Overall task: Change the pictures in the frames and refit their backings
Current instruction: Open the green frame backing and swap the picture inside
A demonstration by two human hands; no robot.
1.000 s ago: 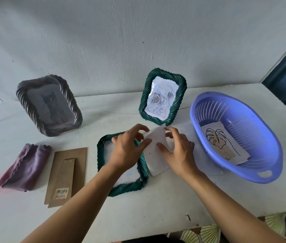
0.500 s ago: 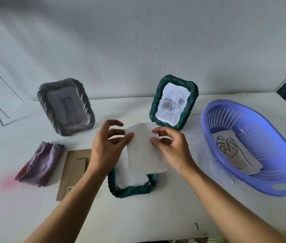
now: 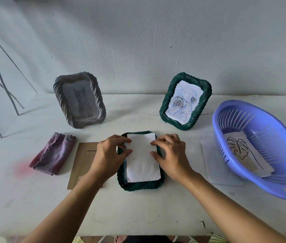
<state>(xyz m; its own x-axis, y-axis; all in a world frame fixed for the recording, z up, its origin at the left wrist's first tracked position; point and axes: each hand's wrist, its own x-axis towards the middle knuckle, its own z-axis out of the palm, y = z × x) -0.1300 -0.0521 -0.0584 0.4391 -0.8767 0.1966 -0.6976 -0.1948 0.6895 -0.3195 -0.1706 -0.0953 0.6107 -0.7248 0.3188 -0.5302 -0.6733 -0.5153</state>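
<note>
A dark green woven frame (image 3: 139, 185) lies face down on the white table in front of me. A white sheet of paper (image 3: 142, 162) lies blank side up in its back opening. My left hand (image 3: 109, 153) pinches the sheet's left edge and my right hand (image 3: 171, 153) presses fingertips on its right edge. A brown cardboard backing (image 3: 83, 160) with a stand lies flat to the left, partly under my left forearm. At the back a grey frame (image 3: 79, 99) with a cat picture and a green frame (image 3: 185, 100) with a rose picture stand upright.
A purple plastic basket (image 3: 259, 181) at the right holds a leaf line drawing (image 3: 244, 151). A clear sheet (image 3: 216, 165) lies flat beside the basket. A folded purple cloth (image 3: 53, 153) lies at the left. The wall is right behind the standing frames.
Both hands have carried the white sheet from the frame's right side and lowered it flat into the lying frame's back. The camera view has shifted.
</note>
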